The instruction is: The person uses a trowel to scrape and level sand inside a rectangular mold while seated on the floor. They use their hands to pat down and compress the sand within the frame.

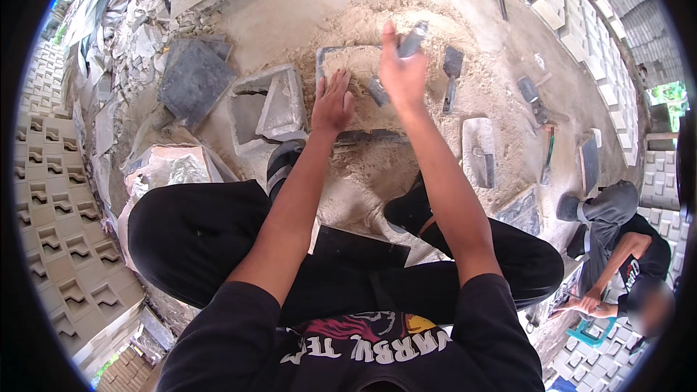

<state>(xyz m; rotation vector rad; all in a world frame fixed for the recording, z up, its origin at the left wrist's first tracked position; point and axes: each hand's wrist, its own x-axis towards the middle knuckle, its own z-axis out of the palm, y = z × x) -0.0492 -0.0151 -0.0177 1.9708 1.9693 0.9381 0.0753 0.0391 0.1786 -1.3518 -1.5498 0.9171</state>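
My left hand lies with its fingers stretched out over the left side of a dark rectangular frame, which holds pale sandy material. Raised above the frame's right part, my right hand is closed around a short grey tool; its exact kind I cannot make out. Between the two hands a small dark flat piece rests in the sand. The frame's near edge is a dark bar, partly dusted with sand.
To the left stand a hollow concrete block, a dark slab and broken rubble. At right lie a trowel, a pale trough and a brush-like tool. Another person sits at lower right. Cast blocks line the sides.
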